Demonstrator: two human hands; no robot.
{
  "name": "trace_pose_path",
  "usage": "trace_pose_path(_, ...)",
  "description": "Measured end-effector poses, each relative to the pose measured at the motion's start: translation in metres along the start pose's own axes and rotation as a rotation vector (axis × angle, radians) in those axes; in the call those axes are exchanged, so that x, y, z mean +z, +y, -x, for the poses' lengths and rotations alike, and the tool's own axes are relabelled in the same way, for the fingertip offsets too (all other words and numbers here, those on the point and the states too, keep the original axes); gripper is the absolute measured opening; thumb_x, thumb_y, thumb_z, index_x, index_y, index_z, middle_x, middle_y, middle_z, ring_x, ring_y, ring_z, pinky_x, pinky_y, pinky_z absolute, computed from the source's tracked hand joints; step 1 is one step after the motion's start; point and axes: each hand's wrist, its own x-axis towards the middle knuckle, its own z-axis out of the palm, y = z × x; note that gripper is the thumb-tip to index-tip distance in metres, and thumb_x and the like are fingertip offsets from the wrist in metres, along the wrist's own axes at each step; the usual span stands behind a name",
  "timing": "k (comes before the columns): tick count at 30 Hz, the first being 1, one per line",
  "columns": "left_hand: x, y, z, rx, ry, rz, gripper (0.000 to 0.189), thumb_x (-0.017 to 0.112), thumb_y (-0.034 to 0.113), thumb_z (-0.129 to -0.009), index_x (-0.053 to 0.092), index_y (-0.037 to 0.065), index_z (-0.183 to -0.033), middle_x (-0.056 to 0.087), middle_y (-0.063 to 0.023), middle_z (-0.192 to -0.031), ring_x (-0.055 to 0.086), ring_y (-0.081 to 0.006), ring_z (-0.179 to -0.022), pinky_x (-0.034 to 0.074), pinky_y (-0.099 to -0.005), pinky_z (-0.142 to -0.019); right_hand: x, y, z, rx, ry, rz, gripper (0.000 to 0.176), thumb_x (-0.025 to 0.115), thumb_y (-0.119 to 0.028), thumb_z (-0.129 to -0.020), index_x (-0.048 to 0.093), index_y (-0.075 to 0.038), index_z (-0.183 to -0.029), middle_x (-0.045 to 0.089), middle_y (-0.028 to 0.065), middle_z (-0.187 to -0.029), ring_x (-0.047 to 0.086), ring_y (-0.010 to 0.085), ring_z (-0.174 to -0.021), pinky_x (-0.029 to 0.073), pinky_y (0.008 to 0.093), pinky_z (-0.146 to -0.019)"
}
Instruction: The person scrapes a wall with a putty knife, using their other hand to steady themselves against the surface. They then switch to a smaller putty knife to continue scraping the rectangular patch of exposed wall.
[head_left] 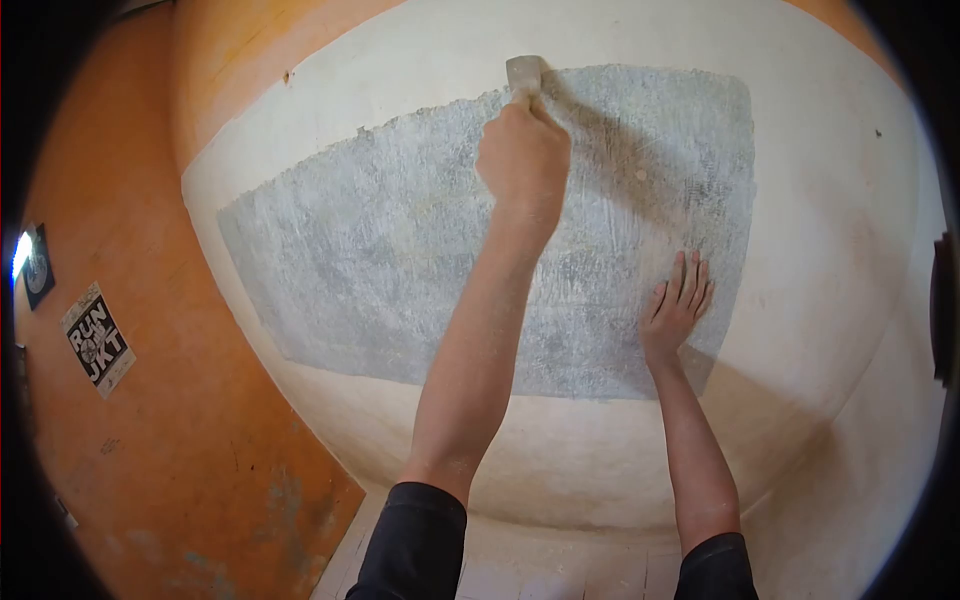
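Observation:
My left hand (525, 160) is closed round the handle of a putty knife (523, 74), raised high in front of the wall. Its wide metal blade points upward at the top edge of a rough grey patch (400, 250), where the patch meets the cream-white paint (450, 60). Most of the handle is hidden in my fist. Lower down and to the right, my right hand (678, 310) rests with fingers spread on the grey patch near its right side, palm to the wall, holding nothing.
An orange wall (200, 390) meets the pale wall at the left. It carries a black and white sticker (98, 340) and a dark poster (38, 266). Light floor tiles (570, 568) show at the bottom. A dark object (943, 310) stands at the right edge.

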Motion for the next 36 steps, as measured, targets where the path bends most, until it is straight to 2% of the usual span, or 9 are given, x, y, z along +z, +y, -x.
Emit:
trace_pose_path(1, 0.000, 0.002, 0.000, 0.045, 0.070, -0.043, 0.034, 0.051, 0.026, -0.101, 0.073, 0.004, -0.115, 0.072, -0.0248, -0.086, 0.071, -0.0417, -0.082, 0.057, -0.0483, -0.071, -0.001, 0.001, -0.001, 0.001, -0.011, 0.000, 0.049, 0.037, -0.026, -0.105, 0.046, -0.007, -0.150, 0.043, 0.0131, -0.156, 0.036, 0.0337, -0.146, 0.021, 0.0535, -0.120)
trace_pose_path(12, 0.010, -0.010, 0.016, 0.021, 0.083, -0.093, 0.033, 0.053, 0.027, -0.100, 0.074, 0.007, -0.116, 0.073, -0.0229, -0.087, 0.072, -0.0412, -0.082, 0.057, -0.0485, -0.071, 0.000, -0.001, 0.001, -0.009, -0.002, -0.010, 0.050, 0.038, -0.025, -0.104, 0.047, -0.007, -0.149, 0.043, 0.0141, -0.156, 0.035, 0.0338, -0.146, 0.021, 0.0533, -0.120)
trace_pose_path(23, -0.003, -0.010, 0.019, 0.018, -0.004, 0.024, 0.033, 0.051, 0.025, -0.102, 0.072, 0.008, -0.120, 0.071, -0.0236, -0.078, 0.071, -0.0414, -0.078, 0.056, -0.0480, -0.068, 0.002, 0.005, -0.001, -0.019, 0.011, -0.007, 0.049, 0.039, -0.024, -0.104, 0.048, -0.005, -0.148, 0.044, 0.0151, -0.155, 0.036, 0.0344, -0.146, 0.021, 0.0538, -0.120)
trace_pose_path(28, 0.003, -0.023, 0.023, 0.086, 0.053, 0.017, 0.036, 0.049, 0.024, -0.104, 0.065, 0.004, -0.129, 0.071, -0.0237, -0.080, 0.070, -0.0409, -0.073, 0.054, -0.0450, -0.065, -0.001, 0.002, -0.001, -0.022, 0.007, -0.007, 0.049, 0.042, -0.023, -0.103, 0.048, -0.005, -0.148, 0.045, 0.0149, -0.154, 0.036, 0.0347, -0.146, 0.021, 0.0539, -0.120)
trace_pose_path(30, 0.002, -0.047, 0.044, -0.002, -0.107, 0.094, 0.040, 0.045, 0.021, -0.106, 0.057, 0.003, -0.139, 0.071, -0.0243, -0.088, 0.070, -0.0378, -0.074, 0.051, -0.0427, -0.064, -0.006, -0.001, -0.002, 0.008, -0.043, 0.035, 0.047, 0.041, -0.023, -0.104, 0.049, -0.004, -0.147, 0.045, 0.0151, -0.154, 0.034, 0.0346, -0.147, 0.020, 0.0539, -0.120)
trace_pose_path(32, 0.016, -0.090, 0.086, 0.020, -0.156, 0.216, 0.044, 0.040, 0.023, -0.107, 0.046, 0.005, -0.146, 0.071, -0.0243, -0.090, 0.069, -0.0430, -0.081, 0.053, -0.0476, -0.065, -0.024, -0.015, -0.003, 0.055, -0.120, -0.006, 0.045, 0.042, -0.024, -0.105, 0.051, -0.002, -0.143, 0.046, 0.0165, -0.152, 0.035, 0.0350, -0.146, 0.022, 0.0528, -0.118)
trace_pose_path(33, 0.043, -0.131, 0.109, 0.277, 0.019, 0.317, 0.048, 0.040, 0.018, -0.108, 0.036, 0.000, -0.152, 0.068, -0.0260, -0.104, 0.068, -0.0389, -0.082, 0.049, -0.0456, -0.061, -0.039, -0.028, 0.000, 0.058, -0.150, -0.083, 0.043, 0.044, -0.024, -0.105, 0.053, 0.000, -0.140, 0.048, 0.0177, -0.149, 0.038, 0.0354, -0.144, 0.025, 0.0516, -0.117)
trace_pose_path(35, 0.042, -0.161, 0.168, -0.067, -0.238, 0.587, 0.054, 0.044, 0.015, -0.108, 0.026, 0.003, -0.157, 0.061, -0.0106, -0.091, 0.054, -0.0134, -0.066, 0.045, -0.0288, -0.058, -0.048, -0.052, 0.039, 0.107, -0.305, -0.531, 0.040, 0.051, -0.020, -0.103, 0.055, -0.001, -0.137, 0.052, 0.0192, -0.144, 0.044, 0.0341, -0.139, 0.029, 0.0492, -0.115)
trace_pose_path(36, 0.035, -0.165, 0.190, -0.191, -0.304, 0.702, 0.058, 0.043, 0.014, -0.109, 0.017, 0.004, -0.159, 0.058, -0.0077, -0.090, 0.052, -0.0106, -0.067, 0.044, -0.0265, -0.057, -0.060, -0.072, 0.049, 0.216, -0.448, -0.782, 0.038, 0.051, -0.021, -0.104, 0.056, -0.001, -0.135, 0.055, 0.0197, -0.139, 0.047, 0.0341, -0.134, 0.033, 0.0475, -0.112)
